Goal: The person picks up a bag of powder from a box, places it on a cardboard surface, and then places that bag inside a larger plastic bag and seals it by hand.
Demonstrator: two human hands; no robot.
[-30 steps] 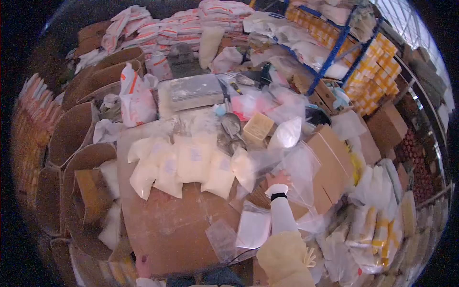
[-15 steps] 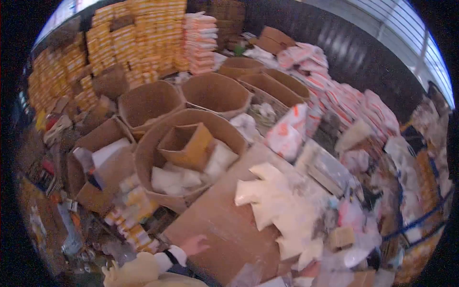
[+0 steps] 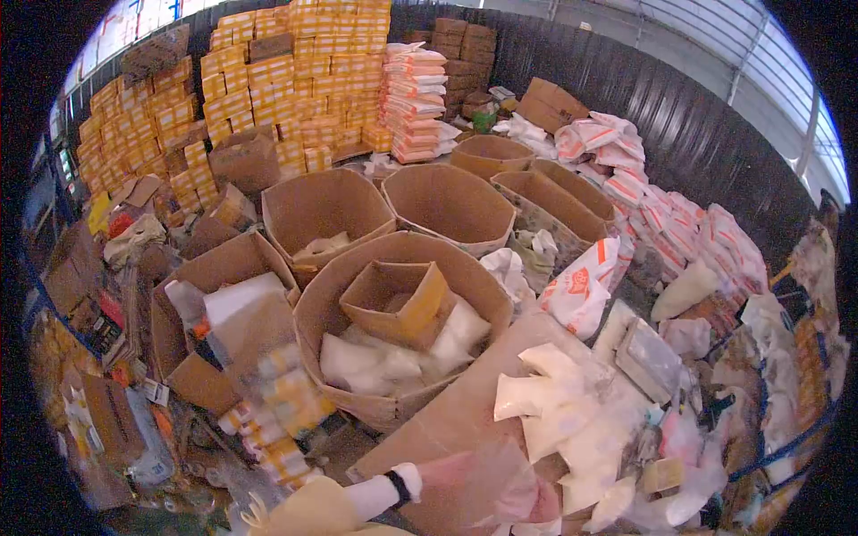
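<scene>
My left hand [image 3: 451, 482] reaches in from the bottom left over the brown board-like work surface [image 3: 424, 439]. Its cream sleeve [image 3: 308, 511] ends in a white cuff with a dark band at the wrist. The hand is smeared by motion, so its fingers and anything in them cannot be made out. A blurred pinkish patch [image 3: 536, 500] lies just right of it. Several pale, filled pouches [image 3: 572, 415] are heaped on the surface beyond the hand. My right hand does not show.
A large round-sided carton [image 3: 315, 335] holds white pouches and a smaller open box [image 3: 407, 323]. Other open cartons [image 3: 326, 210] stand behind. Yellow-and-white boxes [image 3: 331, 80] are stacked at the back left. Orange-and-white sacks [image 3: 666, 214] line the right. A small tan block [image 3: 662, 475] sits at right.
The view has shifted, so the surroundings appear further right and lower. My left hand has stretched further right across the surface, from clearly visible fingers to a blur.
</scene>
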